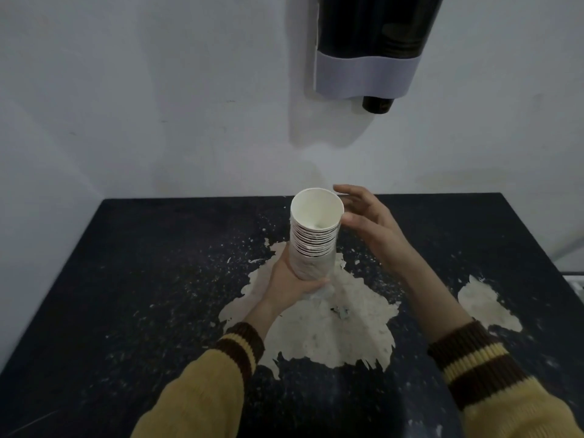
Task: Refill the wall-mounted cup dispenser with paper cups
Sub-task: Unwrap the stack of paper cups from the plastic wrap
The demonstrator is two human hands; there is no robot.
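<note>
While the stack of paper cups (314, 238) is kept upright and mouth-up above the worktop (142, 279), its lower part is gripped by the left hand (292, 279), whose fingers are curled round it, so that the upper rims are left free. The lower part seems to be covered by a crumpled wrapper (311, 267), bunched low so that the cups above are bared. The right hand (369, 222) is held released just beside the top cup, fingers spread and relaxed; whether the thumb touches the cup cannot be told. It is judged to be placed there to steady the stack or to take hold of it. The dispenser (366, 42) is fixed to the wall (158, 90) above and to the right, well apart from the stack, with a dark cup bottom (377, 104) seen at its outlet. The stack is not yet at the dispenser, so a lift towards it is called for.
</note>
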